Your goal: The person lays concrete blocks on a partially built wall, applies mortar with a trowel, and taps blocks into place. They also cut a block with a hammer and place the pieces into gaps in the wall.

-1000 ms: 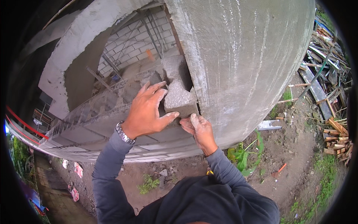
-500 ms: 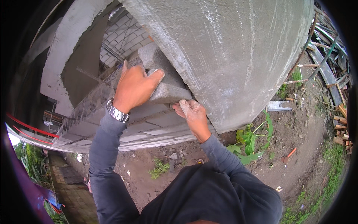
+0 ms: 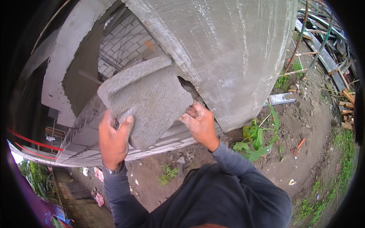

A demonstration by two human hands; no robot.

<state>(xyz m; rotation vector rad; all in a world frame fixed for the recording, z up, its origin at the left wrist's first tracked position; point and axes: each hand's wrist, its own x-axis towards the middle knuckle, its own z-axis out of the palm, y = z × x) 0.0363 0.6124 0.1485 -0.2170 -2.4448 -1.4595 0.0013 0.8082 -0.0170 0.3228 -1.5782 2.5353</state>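
A rough grey concrete block piece (image 3: 148, 98) is tilted up in front of me, with a raised lip along its far edge and a broad flat face toward me. My left hand (image 3: 115, 138) grips its lower left edge, thumb on the face and fingers behind. At the right edge my right hand (image 3: 199, 123) holds the block's corner, its fingertips partly hidden behind it. Beneath the block runs a low wall of light grey blocks (image 3: 167, 140). Just right of it rises a grey plastered column (image 3: 228, 68), with a dark gap at its left edge.
A broken-edged plastered wall (image 3: 62, 64) stands on the left, and a farther block wall (image 3: 123, 43) shows through the opening. On the dirt ground grow a leafy plant (image 3: 256, 142) and weeds (image 3: 167, 174). A scrap pile (image 3: 334, 49) lies at far right.
The block has been turned and lifted so its broad face shows. My left hand has moved down and nearer, from its top to its lower left edge; my right hand stays at the right side.
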